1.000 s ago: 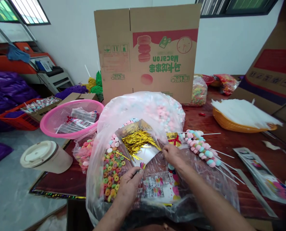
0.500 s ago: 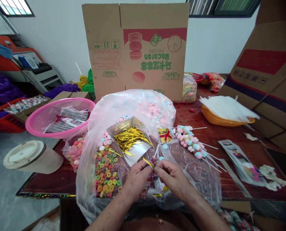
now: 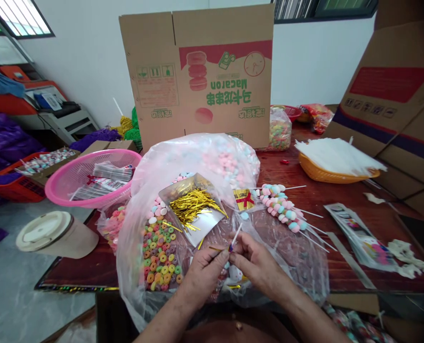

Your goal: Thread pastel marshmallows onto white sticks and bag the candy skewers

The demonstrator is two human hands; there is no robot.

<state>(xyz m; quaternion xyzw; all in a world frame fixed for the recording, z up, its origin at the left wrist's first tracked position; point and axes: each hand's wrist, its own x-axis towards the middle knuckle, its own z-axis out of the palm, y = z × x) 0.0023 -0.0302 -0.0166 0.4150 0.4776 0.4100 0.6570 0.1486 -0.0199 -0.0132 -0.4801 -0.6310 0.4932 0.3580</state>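
Note:
My left hand [image 3: 209, 267] is closed in a pinch on a gold twist tie [image 3: 215, 248]. Facing it, my right hand [image 3: 256, 264] grips the gathered neck of a candy skewer bag [image 3: 231, 247], from which a white stick [image 3: 237, 232] pokes up. The bag's lower part is mostly hidden under my fingers. Just beyond my hands, loose gold twist ties [image 3: 192, 206] spill from an open pouch. A bundled twist-tie pack [image 3: 245, 200] lies right of them. Ring candies [image 3: 161, 257] are to the left; marshmallow skewers [image 3: 281, 207] lie to the right.
A large clear plastic bag [image 3: 133, 247] spreads under my work, with marshmallows at its far end. Left are a pink basket [image 3: 54, 190] of printed wrappers and a lidded cup [image 3: 64, 233]. A macaron carton [image 3: 197, 28] stands behind. Right are an orange basket [image 3: 317, 172] and flat printed bags [image 3: 358, 238].
The twist tie in my left hand has swung to point more to the left. The white stick now leans right, and my right hand's fingers have risen around the bag's neck.

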